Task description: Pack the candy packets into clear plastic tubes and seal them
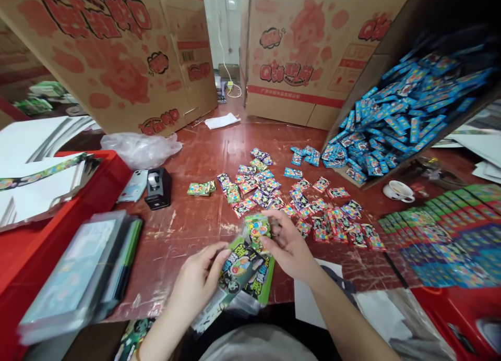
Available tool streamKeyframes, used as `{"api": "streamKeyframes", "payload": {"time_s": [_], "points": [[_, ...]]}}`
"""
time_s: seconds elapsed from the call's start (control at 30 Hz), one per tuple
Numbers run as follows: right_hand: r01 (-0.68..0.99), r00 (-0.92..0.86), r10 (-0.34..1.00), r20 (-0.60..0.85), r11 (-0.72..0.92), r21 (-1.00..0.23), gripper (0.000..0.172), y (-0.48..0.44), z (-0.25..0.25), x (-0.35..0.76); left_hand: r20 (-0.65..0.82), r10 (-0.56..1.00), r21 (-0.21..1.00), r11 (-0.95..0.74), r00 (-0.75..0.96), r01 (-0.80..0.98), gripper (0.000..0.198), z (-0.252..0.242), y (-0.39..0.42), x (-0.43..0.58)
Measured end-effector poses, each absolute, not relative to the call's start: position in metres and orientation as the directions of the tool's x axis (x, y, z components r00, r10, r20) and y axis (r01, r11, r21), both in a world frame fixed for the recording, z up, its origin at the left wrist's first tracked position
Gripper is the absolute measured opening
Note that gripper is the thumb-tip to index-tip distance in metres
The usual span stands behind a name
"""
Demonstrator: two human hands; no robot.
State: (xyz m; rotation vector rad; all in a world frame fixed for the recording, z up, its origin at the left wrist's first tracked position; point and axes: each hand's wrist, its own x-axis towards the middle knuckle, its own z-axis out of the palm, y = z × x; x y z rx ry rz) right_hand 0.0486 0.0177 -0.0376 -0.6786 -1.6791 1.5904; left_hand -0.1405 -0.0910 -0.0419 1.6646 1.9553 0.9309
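My left hand (205, 272) is closed on a printed plastic bag (240, 267), black and green with colourful lettering, and its clear lower part hangs toward my lap. My right hand (288, 243) pinches several small green packets (257, 229), stacked together, at the bag's upper end. Whether the packets are inside the bag's mouth or only against it, I cannot tell. A green-edged printed sheet or bag (268, 283) shows beneath, near the table edge. Beyond my hands lie many loose small packets (266, 189) in red, purple and green.
A tipped carton (376, 63) holds blue packets (407, 105) at right. Packet rows (450, 236) and a white cup (398, 191) sit below it. At left are a red tray (113, 168), stacked clear-sleeved bags (74, 272) and a black tape dispenser (158, 189). Large cartons (129, 63) stand behind.
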Motion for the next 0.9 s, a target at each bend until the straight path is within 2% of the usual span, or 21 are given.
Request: {"api": "streamKeyframes", "payload": {"time_s": [0.1, 0.33, 0.6, 0.73, 0.83, 0.9], "points": [[-0.118, -0.628, 0.769, 0.118, 0.057, -0.991, 0.023, 0.024, -0.038, 0.054, 0.093, 0.977, 0.701, 0.071, -0.190, 0.710, 0.029, -0.041, -0.089, -0.139], [0.082, -0.686, 0.725, 0.064, 0.165, -0.983, 0.010, 0.031, -0.040, 0.066, 0.104, 0.982, 0.672, 0.050, -0.161, 0.739, 0.030, -0.037, -0.086, -0.132], [0.169, -0.701, 0.702, 0.124, 0.333, -0.928, 0.012, 0.028, -0.037, 0.066, 0.091, 0.986, 0.619, 0.055, -0.141, 0.783, 0.032, -0.036, -0.085, -0.126], [0.239, -0.702, 0.698, 0.142, 0.419, -0.876, 0.012, 0.027, -0.026, 0.068, 0.150, 0.979, 0.508, 0.046, -0.141, 0.860, 0.032, -0.035, -0.084, -0.124], [0.197, -0.760, 0.628, 0.170, 0.471, -0.860, 0.012, 0.027, -0.019, 0.068, 0.177, 0.983, 0.441, -0.029, -0.056, 0.897, 0.032, -0.031, -0.083, -0.123], [0.136, -0.715, 0.669, 0.203, 0.417, -0.899, 0.014, 0.026, -0.020, 0.067, 0.217, 0.976, 0.437, -0.076, -0.023, 0.896, 0.031, -0.027, -0.082, -0.123]]}}
